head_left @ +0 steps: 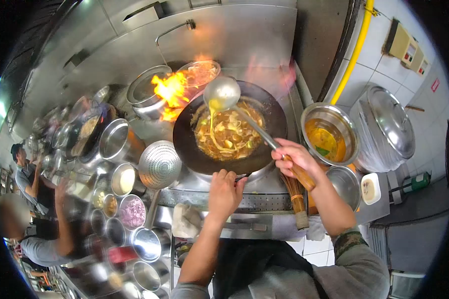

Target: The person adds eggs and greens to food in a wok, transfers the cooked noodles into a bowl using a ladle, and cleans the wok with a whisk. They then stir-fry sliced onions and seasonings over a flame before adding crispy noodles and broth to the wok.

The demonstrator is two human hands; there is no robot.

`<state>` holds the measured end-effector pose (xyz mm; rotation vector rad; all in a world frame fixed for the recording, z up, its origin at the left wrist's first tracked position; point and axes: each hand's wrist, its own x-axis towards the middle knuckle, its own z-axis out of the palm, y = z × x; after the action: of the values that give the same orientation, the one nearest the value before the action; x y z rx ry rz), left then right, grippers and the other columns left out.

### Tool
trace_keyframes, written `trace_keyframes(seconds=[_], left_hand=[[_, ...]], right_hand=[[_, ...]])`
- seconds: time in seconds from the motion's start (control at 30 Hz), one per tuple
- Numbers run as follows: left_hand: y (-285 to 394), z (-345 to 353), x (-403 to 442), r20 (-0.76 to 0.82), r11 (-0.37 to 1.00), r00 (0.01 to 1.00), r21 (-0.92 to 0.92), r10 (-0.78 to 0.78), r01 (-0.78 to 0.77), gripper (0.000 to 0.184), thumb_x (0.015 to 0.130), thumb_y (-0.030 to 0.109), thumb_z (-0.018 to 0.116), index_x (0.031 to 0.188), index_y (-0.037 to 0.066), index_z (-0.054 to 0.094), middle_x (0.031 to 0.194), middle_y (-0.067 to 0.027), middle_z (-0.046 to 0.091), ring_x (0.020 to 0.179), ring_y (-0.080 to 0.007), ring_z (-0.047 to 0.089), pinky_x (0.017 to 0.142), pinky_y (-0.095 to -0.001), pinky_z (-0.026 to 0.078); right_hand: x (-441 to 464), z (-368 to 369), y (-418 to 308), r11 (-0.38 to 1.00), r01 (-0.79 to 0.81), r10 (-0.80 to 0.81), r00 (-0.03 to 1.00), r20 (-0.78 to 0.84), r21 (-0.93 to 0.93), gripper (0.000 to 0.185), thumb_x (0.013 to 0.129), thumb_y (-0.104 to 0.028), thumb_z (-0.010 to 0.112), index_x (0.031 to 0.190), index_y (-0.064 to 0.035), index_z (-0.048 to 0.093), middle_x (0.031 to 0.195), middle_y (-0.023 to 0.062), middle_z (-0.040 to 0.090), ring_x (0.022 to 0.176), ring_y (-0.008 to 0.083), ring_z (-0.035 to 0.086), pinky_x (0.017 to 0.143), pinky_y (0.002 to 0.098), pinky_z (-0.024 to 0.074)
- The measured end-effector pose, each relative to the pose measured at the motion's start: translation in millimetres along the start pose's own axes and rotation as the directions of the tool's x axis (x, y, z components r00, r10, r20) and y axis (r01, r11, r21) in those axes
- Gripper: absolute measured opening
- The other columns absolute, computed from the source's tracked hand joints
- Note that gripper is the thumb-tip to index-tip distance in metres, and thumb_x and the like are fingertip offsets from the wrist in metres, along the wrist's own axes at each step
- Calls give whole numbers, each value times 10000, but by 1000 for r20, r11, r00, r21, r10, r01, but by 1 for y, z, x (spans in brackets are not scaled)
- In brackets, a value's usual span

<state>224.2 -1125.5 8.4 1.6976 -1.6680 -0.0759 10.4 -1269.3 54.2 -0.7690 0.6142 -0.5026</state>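
Note:
My right hand grips the wooden handle of a ladle. The ladle's bowl is tilted above the wok, and a yellow stream that looks like beaten egg runs from it. Sliced food in brown sauce fills the middle of the wok. At the wok's near rim, my left hand is closed around its short handle, which the fingers mostly hide. Flames rise beside the wok's far left side.
A perforated strainer lies left of the wok, near several metal containers, one with chopped onion. On the right are a bowl of yellow liquid, a bamboo brush and a lidded bin. Two people stand at left.

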Motion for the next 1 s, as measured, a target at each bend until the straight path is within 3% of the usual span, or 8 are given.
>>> trace_keyframes(seconds=[0.27, 0.53, 0.67, 0.77, 0.9, 0.93, 0.97, 1.0], left_hand=[[5, -7, 2, 1, 999, 999, -9, -40, 40, 191, 857, 154, 715, 784, 8, 616, 785, -172, 555, 782, -377, 520, 714, -468, 422], [10, -12, 1, -1, 1000, 1000, -7, -12, 12, 208, 862, 161, 710, 773, 15, 593, 785, -177, 555, 778, -373, 518, 710, -469, 421], [-5, 1, -8, 0, 998, 999, 58, 35, -35, 209, 852, 152, 724, 778, 15, 584, 798, -168, 548, 767, -362, 508, 696, -467, 410], [13, -25, -4, 18, 1000, 1000, -11, -5, 6, 210, 862, 164, 712, 783, 11, 591, 809, -182, 560, 789, -377, 522, 719, -478, 426], [-10, 3, -3, 14, 999, 999, -14, 43, -43, 210, 850, 174, 712, 785, 21, 584, 799, -170, 556, 789, -364, 520, 706, -467, 417], [-15, 11, -7, -1, 999, 999, -2, 54, -54, 218, 854, 188, 710, 783, 22, 588, 795, -167, 550, 790, -360, 521, 708, -454, 413], [-9, 3, -10, 2, 999, 999, 0, 52, -52, 219, 858, 195, 706, 785, 24, 590, 794, -168, 553, 792, -359, 524, 712, -452, 415], [-1, -9, -10, 3, 999, 999, 1, 49, -49, 221, 862, 202, 702, 786, 25, 592, 793, -168, 555, 793, -359, 526, 717, -450, 417]], right_hand=[[-55, -6, -32, 791, -54, -131, 958, -255, -609, 551, 911, -87, 587, 1428, -56, 401, 789, -12, 517, 503, 55, 476, 383, 230, 395], [-74, -13, 11, 999, 1, 5, 989, -147, 39, 388, 915, -84, 577, 1283, -46, 462, 808, 33, 530, 507, 66, 443, 386, 252, 356], [-75, 12, 26, 956, -20, -87, 933, -348, -293, 621, 905, -77, 565, 1476, -15, 329, 733, 25, 527, 492, 96, 466, 409, 260, 394], [-109, 21, 29, 689, -175, -112, 933, -342, -704, 702, 913, -75, 564, 1531, 1, 238, 702, 19, 524, 482, 104, 473, 407, 265, 396], [-117, 13, 48, 895, -72, -51, 964, -263, -441, 640, 934, -83, 570, 1519, -46, 315, 716, 14, 549, 482, 99, 486, 440, 277, 398], [-103, 14, 66, 839, -61, -121, 948, -296, -540, 627, 927, -75, 581, 1509, -65, 348, 752, 31, 585, 514, 117, 530, 482, 301, 442], [-88, 12, 90, 528, -113, -281, 912, -299, -842, 624, 927, -80, 582, 1504, -50, 344, 816, 77, 630, 605, 175, 602, 591, 339, 516], [-84, 8, 116, 429, -51, -419, 873, -249, -902, 619, 927, -86, 586, 1497, -42, 348, 861, 98, 644, 659, 201, 624, 662, 352, 532]])
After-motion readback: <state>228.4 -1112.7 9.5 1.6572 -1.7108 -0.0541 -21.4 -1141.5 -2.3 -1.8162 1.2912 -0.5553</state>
